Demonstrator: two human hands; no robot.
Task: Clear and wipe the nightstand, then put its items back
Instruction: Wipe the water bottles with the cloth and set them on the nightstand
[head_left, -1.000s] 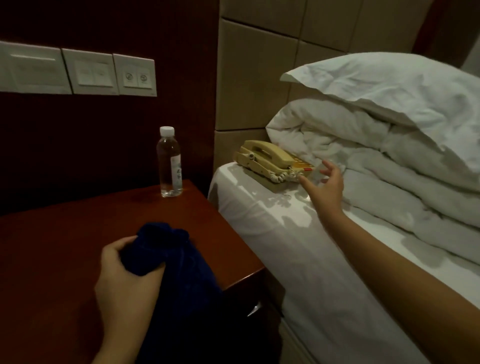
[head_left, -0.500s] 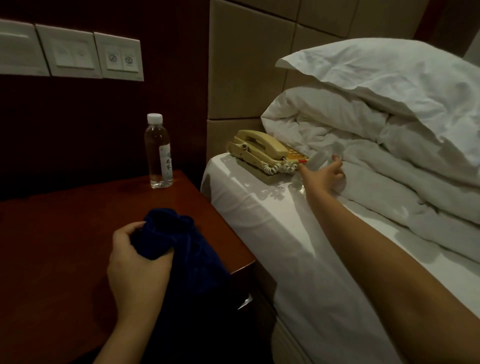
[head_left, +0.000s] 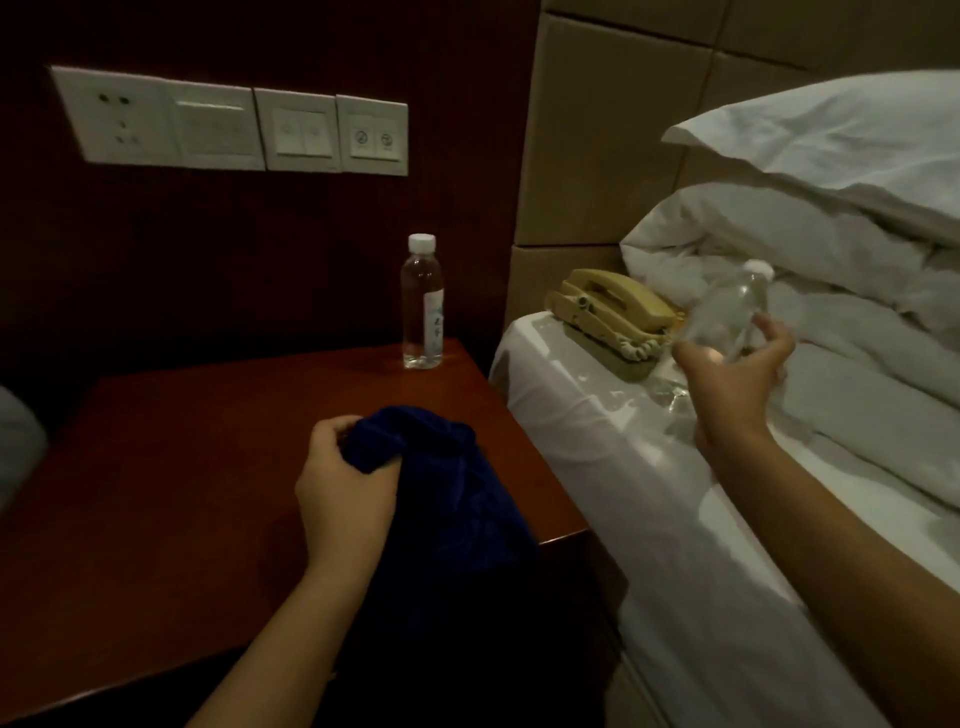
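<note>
From the head camera, a clear plastic bottle (head_left: 422, 304) with a white cap stands upright near the back right corner of the nightstand (head_left: 208, 441). It looks full of clear liquid and carries a pale label on its right side. A second clear bottle (head_left: 724, 314), also white-capped, is held above the left edge of the bed (head_left: 649, 493), tilted with its cap up and to the right; it is blurred, and how much is in it cannot be told.

The nightstand top is smooth, glossy, reddish-brown wood with a straight right edge that runs beside the mattress. A dark blue cloth (head_left: 441, 493), soft and bunched, lies at the right edge of the top and hangs over its front right corner. On the white sheet, at the bed's near left corner by the padded beige headboard (head_left: 597, 156), sits a cream corded telephone (head_left: 608, 312) with a coiled cord at its front. Rumpled white bedding (head_left: 831, 322) is heaped behind it under a white pillow (head_left: 831, 140). White switch and socket plates (head_left: 234, 127) sit in a row on the dark wall above the nightstand.

The left hand (head_left: 343, 493) is closed in a fist around a bunched end of the cloth, resting on the nightstand. The right hand (head_left: 737, 379) is curled around the lower part of the second bottle, thumb on one side and fingers on the other, clear of the sheet, just right of the telephone.
</note>
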